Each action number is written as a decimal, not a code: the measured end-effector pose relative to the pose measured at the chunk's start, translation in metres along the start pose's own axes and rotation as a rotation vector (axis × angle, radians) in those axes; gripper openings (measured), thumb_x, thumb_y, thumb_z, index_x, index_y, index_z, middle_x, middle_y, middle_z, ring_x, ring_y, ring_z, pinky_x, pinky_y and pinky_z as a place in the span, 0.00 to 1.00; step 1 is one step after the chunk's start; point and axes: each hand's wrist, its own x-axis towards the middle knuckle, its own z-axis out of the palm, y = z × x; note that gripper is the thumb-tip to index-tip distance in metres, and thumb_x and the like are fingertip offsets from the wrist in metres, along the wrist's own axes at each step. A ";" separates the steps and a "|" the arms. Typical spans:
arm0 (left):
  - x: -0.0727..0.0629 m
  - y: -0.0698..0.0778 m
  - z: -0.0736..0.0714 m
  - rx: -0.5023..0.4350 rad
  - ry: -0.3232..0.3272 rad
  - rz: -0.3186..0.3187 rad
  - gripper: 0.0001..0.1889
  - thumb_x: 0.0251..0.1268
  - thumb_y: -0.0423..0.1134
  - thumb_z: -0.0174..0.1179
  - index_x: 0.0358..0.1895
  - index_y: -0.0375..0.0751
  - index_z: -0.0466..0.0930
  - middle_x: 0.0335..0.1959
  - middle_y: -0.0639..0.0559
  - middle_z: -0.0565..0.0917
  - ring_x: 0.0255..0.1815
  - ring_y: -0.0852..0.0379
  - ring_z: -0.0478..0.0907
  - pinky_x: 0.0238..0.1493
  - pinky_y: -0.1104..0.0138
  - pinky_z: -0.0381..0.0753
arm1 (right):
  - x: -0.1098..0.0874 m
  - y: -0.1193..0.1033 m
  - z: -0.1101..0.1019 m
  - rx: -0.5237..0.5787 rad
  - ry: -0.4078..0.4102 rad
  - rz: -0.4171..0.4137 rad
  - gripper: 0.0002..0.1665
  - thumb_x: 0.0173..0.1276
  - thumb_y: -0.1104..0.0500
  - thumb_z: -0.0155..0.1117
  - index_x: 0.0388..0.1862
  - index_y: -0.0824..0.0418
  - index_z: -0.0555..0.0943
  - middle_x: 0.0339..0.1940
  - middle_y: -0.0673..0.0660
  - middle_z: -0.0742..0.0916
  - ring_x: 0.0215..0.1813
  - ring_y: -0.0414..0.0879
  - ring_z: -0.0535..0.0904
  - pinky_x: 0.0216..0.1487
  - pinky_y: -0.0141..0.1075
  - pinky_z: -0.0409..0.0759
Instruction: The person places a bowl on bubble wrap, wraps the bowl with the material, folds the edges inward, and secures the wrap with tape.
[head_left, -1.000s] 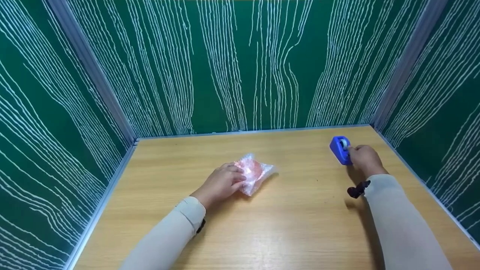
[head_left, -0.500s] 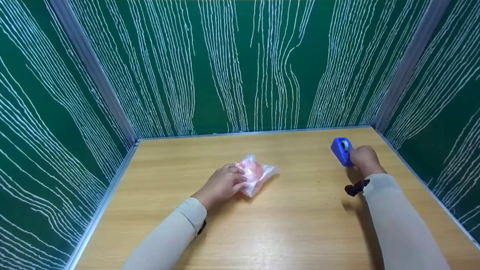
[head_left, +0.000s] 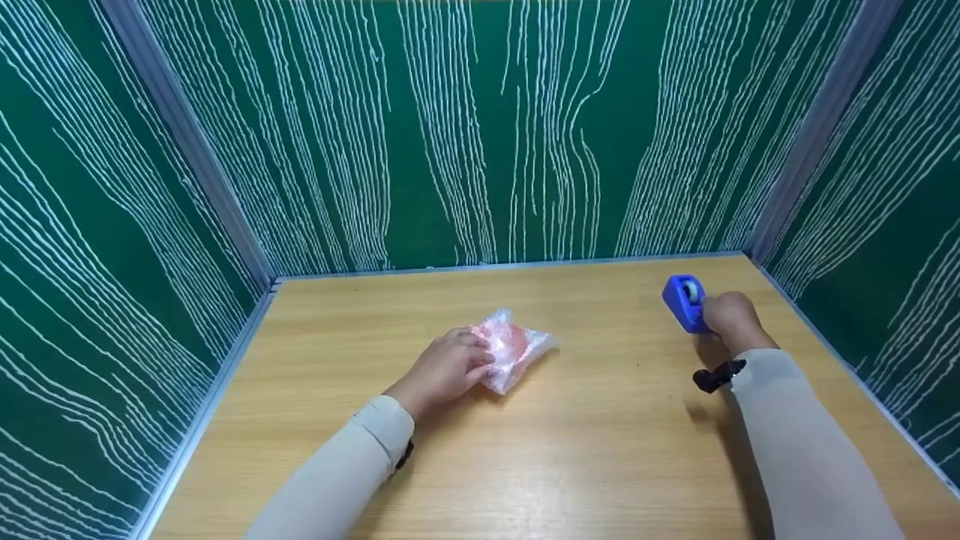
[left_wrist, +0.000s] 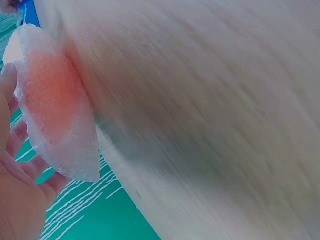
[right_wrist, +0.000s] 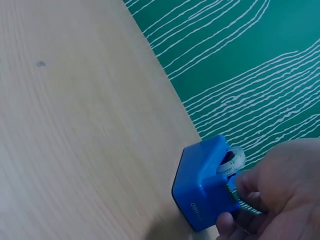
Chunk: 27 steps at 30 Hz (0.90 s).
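Observation:
My left hand (head_left: pixel 444 367) holds a package of clear bubble wrap (head_left: pixel 517 346) on the wooden table. Something round and reddish-orange shows through the wrap, its kind hidden. In the left wrist view the bubble wrap (left_wrist: pixel 55 100) lies between the thumb and spread fingers. Farther right, a blue tape dispenser (head_left: pixel 681 306) stands on the table, my right hand (head_left: pixel 733 316) at its near end. Seen from the right wrist, thumb and fingers of the right hand (right_wrist: pixel 292 195) are curled at the cutter end, beside the roll of tape (right_wrist: pixel 234 161). Any strip between them is hidden.
Green panels (head_left: pixel 435 135) with wavy white lines stand along the back and both sides of the table (head_left: pixel 570 450). Grey metal posts (head_left: pixel 817 135) mark the corners. A dark wrist strap (head_left: pixel 718 375) hangs under the right sleeve.
Both hands keep their places on the package and the dispenser. The right hand and wrist shift only slightly; the head view has moved a little.

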 end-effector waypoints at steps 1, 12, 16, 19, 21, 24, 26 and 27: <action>0.000 0.000 0.000 -0.004 0.000 -0.007 0.19 0.86 0.56 0.66 0.68 0.56 0.92 0.78 0.55 0.84 0.89 0.47 0.69 0.93 0.46 0.64 | 0.000 0.001 0.000 0.003 -0.003 0.001 0.41 0.97 0.50 0.31 0.91 0.79 0.44 0.87 0.81 0.66 0.83 0.72 0.69 0.90 0.65 0.66; 0.000 -0.001 0.001 -0.010 0.003 0.000 0.19 0.86 0.56 0.66 0.68 0.55 0.93 0.77 0.55 0.85 0.88 0.47 0.71 0.93 0.47 0.65 | 0.001 0.019 -0.003 0.061 0.012 -0.023 0.44 0.96 0.46 0.30 0.94 0.73 0.39 0.91 0.79 0.63 0.85 0.71 0.65 0.92 0.67 0.60; -0.001 -0.001 0.002 -0.015 0.007 0.003 0.19 0.86 0.56 0.66 0.68 0.56 0.93 0.78 0.55 0.85 0.88 0.47 0.71 0.93 0.47 0.65 | 0.000 0.024 -0.004 0.085 0.000 -0.030 0.44 0.96 0.46 0.30 0.94 0.72 0.37 0.92 0.79 0.61 0.88 0.71 0.62 0.93 0.68 0.56; -0.001 0.000 0.002 -0.007 0.009 0.004 0.19 0.85 0.56 0.66 0.68 0.56 0.93 0.77 0.54 0.85 0.88 0.46 0.70 0.92 0.46 0.65 | -0.001 0.029 -0.004 0.067 0.012 -0.086 0.44 0.95 0.46 0.33 0.93 0.75 0.43 0.91 0.79 0.61 0.91 0.72 0.61 0.93 0.67 0.55; -0.001 0.000 0.003 -0.004 0.008 0.001 0.19 0.85 0.56 0.66 0.67 0.55 0.93 0.77 0.54 0.85 0.89 0.45 0.70 0.92 0.45 0.65 | 0.000 0.031 -0.005 0.054 0.013 -0.103 0.44 0.95 0.46 0.33 0.92 0.76 0.45 0.92 0.80 0.60 0.92 0.72 0.59 0.94 0.66 0.55; 0.000 0.000 0.002 -0.010 0.003 -0.011 0.19 0.85 0.57 0.66 0.67 0.55 0.93 0.78 0.54 0.84 0.89 0.45 0.69 0.93 0.45 0.64 | 0.000 0.031 -0.005 0.057 0.010 -0.089 0.43 0.95 0.47 0.33 0.93 0.75 0.44 0.92 0.79 0.59 0.93 0.72 0.57 0.94 0.67 0.53; 0.000 0.000 0.002 -0.016 -0.001 -0.018 0.19 0.85 0.57 0.66 0.67 0.55 0.93 0.79 0.54 0.84 0.89 0.45 0.68 0.93 0.45 0.64 | 0.000 0.031 -0.005 0.075 0.001 -0.060 0.43 0.96 0.48 0.32 0.93 0.73 0.41 0.93 0.78 0.59 0.93 0.72 0.57 0.94 0.68 0.52; 0.000 0.000 0.002 -0.018 -0.003 -0.021 0.19 0.85 0.57 0.66 0.67 0.56 0.93 0.79 0.54 0.83 0.90 0.45 0.68 0.93 0.44 0.64 | 0.000 0.031 -0.005 0.082 -0.002 -0.051 0.42 0.96 0.48 0.31 0.94 0.73 0.39 0.93 0.78 0.59 0.93 0.72 0.57 0.94 0.68 0.51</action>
